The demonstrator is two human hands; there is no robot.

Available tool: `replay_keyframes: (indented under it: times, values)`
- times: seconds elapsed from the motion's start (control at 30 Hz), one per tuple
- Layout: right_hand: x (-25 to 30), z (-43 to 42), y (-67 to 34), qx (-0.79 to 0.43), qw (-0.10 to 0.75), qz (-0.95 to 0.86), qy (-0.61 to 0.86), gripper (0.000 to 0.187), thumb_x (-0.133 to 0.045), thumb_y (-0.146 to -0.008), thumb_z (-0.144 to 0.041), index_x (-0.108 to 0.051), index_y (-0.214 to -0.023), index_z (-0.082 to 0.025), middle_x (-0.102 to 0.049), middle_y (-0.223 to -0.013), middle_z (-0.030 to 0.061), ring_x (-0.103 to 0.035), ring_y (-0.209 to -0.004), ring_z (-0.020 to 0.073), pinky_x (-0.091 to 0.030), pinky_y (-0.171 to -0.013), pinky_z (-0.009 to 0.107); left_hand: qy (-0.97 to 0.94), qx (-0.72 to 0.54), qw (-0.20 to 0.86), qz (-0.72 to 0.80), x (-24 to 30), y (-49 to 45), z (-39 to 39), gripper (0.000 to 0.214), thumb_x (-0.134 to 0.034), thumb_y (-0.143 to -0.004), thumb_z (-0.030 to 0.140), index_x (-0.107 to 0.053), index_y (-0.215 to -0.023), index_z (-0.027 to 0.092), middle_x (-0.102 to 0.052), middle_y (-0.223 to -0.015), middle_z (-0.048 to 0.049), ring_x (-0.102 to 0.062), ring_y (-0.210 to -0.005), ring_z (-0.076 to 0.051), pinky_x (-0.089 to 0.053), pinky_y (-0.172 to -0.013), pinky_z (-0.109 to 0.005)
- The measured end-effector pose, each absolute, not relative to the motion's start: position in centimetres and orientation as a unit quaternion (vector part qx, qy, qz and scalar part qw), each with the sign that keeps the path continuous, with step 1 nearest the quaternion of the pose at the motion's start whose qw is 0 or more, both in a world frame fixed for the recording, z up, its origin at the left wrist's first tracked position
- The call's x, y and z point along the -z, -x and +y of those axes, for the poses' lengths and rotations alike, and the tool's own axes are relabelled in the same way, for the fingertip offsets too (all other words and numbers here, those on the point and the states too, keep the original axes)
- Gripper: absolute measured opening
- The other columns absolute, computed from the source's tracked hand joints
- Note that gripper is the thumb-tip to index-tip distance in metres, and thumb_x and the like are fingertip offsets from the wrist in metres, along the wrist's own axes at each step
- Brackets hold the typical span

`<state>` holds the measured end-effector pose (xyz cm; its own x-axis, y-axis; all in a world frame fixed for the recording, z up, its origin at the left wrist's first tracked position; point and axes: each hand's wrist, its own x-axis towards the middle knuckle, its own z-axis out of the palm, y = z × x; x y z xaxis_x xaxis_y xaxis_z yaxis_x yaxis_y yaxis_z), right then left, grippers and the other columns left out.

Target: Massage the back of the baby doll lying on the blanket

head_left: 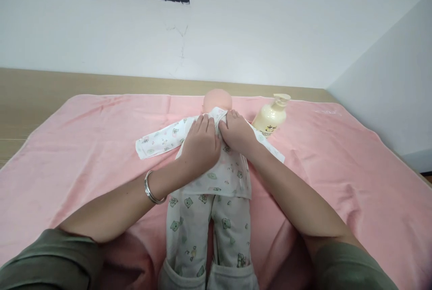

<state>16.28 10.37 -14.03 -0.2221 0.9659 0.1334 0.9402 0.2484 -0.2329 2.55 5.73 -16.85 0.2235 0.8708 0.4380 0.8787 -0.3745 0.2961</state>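
A baby doll (218, 99) lies on its back on a pink towel (337, 177), head away from me. It wears a white printed shirt (226, 173) and matching trousers (189, 231). My left hand (200, 143) rests on the doll's chest, fingers curled on the shirt's neckline. My right hand (236, 132) sits beside it, touching, and pinches the same collar edge under the doll's chin. A silver bangle (151, 188) circles my left wrist. One shirt sleeve (158, 141) spreads out to the left.
A cream pump bottle (272, 116) lies on the towel just right of the doll's head, close to my right hand. A wooden surface (33, 96) shows beyond the towel. White walls stand behind and to the right.
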Motion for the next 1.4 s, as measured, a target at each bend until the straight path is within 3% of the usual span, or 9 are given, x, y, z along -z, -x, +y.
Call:
replay_keyframes:
  times: [0.1, 0.2, 0.3, 0.47, 0.77, 0.9, 1.13, 1.27, 1.4]
  values:
    - [14.2, 9.6, -16.1, -0.015, 0.115, -0.787, 0.606, 0.06, -0.029, -0.103, -0.028, -0.042, -0.147, 0.011, -0.048, -0.153, 0.0303, -0.043, -0.147, 0.0378, -0.034, -0.124, 0.048, 0.789, 0.272, -0.004, -0.552, 16.5, -2.3, 6.0, 0.047, -0.032, -0.098, 0.022, -0.054, -0.134, 0.002, -0.057, -0.145, -0.0242, -0.05, -0.142, -0.034, -0.042, -0.121, -0.055]
    - [14.5, 7.7, -15.6, 0.034, 0.115, -0.802, 0.585, 0.061, -0.028, -0.103, -0.029, -0.042, -0.147, 0.011, -0.049, -0.151, 0.032, -0.045, -0.145, 0.0403, -0.034, -0.123, 0.051, 0.804, 0.259, -0.033, -0.534, 15.6, -1.4, 7.7, 0.037, -0.03, -0.095, 0.017, -0.062, -0.111, 0.01, -0.067, -0.124, -0.0207, -0.06, -0.126, -0.031, -0.049, -0.112, -0.051]
    - [14.6, 5.6, -15.1, 0.072, 0.122, -0.813, 0.564, 0.06, -0.029, -0.104, -0.029, -0.043, -0.147, 0.01, -0.05, -0.15, 0.0322, -0.047, -0.144, 0.0399, -0.036, -0.123, 0.051, 0.783, 0.247, -0.069, -0.567, 15.2, -0.8, 9.3, 0.029, -0.028, -0.094, 0.017, -0.057, -0.096, 0.016, -0.068, -0.11, -0.0183, -0.063, -0.11, -0.03, -0.052, -0.103, -0.05]
    - [14.1, 4.6, -14.8, 0.07, 0.092, -0.84, 0.53, 0.057, -0.033, -0.102, -0.023, -0.043, -0.151, 0.005, -0.042, -0.156, 0.0315, -0.041, -0.151, 0.0385, -0.035, -0.126, 0.05, 0.752, 0.259, -0.092, -0.599, 15.6, -0.8, 9.9, 0.023, -0.027, -0.095, 0.02, -0.049, -0.089, 0.02, -0.066, -0.103, -0.0148, -0.06, -0.098, -0.027, -0.051, -0.096, -0.047]
    - [14.1, 8.9, -15.5, -0.044, 0.121, -0.792, 0.597, 0.066, -0.03, -0.102, -0.032, -0.031, -0.156, 0.006, -0.034, -0.164, 0.0248, -0.029, -0.157, 0.0354, -0.025, -0.13, 0.052, 0.753, 0.276, -0.072, -0.593, 16.2, -1.1, 9.6, 0.028, -0.027, -0.097, 0.025, -0.054, -0.098, 0.019, -0.067, -0.108, -0.0148, -0.059, -0.107, -0.029, -0.048, -0.1, -0.047]
    - [14.3, 8.6, -15.4, -0.038, 0.127, -0.792, 0.595, 0.066, -0.03, -0.101, -0.032, -0.033, -0.155, 0.006, -0.035, -0.163, 0.0255, -0.03, -0.156, 0.0353, -0.026, -0.129, 0.052, 0.766, 0.265, -0.036, -0.585, 16.5, -0.9, 9.7, 0.035, -0.025, -0.099, 0.024, -0.058, -0.106, 0.017, -0.067, -0.113, -0.0161, -0.06, -0.111, -0.029, -0.048, -0.103, -0.046]
    - [14.1, 9.5, -16.1, -0.038, 0.12, -0.81, 0.573, 0.059, -0.032, -0.1, -0.029, -0.044, -0.146, 0.005, -0.045, -0.157, 0.0253, -0.041, -0.149, 0.0356, -0.033, -0.125, 0.049, 0.812, 0.216, 0.032, -0.542, 16.3, -1.7, 6.9, 0.045, -0.028, -0.099, 0.021, -0.061, -0.123, 0.002, -0.061, -0.134, -0.0277, -0.053, -0.134, -0.038, -0.04, -0.116, -0.058]
    - [14.0, 8.1, -15.9, 0.012, 0.119, -0.818, 0.562, 0.058, -0.028, -0.102, -0.027, -0.044, -0.146, 0.007, -0.049, -0.152, 0.0282, -0.046, -0.144, 0.0375, -0.036, -0.122, 0.051, 0.839, 0.19, 0.029, -0.509, 15.8, -1.4, 7.3, 0.042, -0.03, -0.096, 0.016, -0.067, -0.11, 0.004, -0.063, -0.133, -0.0259, -0.054, -0.134, -0.035, -0.04, -0.119, -0.053]
    - [14.2, 5.3, -15.0, 0.07, 0.1, -0.839, 0.53, 0.06, -0.029, -0.104, -0.029, -0.04, -0.15, 0.006, -0.044, -0.155, 0.032, -0.042, -0.148, 0.0401, -0.036, -0.123, 0.052, 0.826, 0.196, -0.002, -0.528, 15.8, 0.3, 9.7, 0.035, -0.034, -0.093, 0.015, -0.067, -0.104, 0.013, -0.07, -0.118, -0.0181, -0.063, -0.12, -0.031, -0.05, -0.109, -0.05]
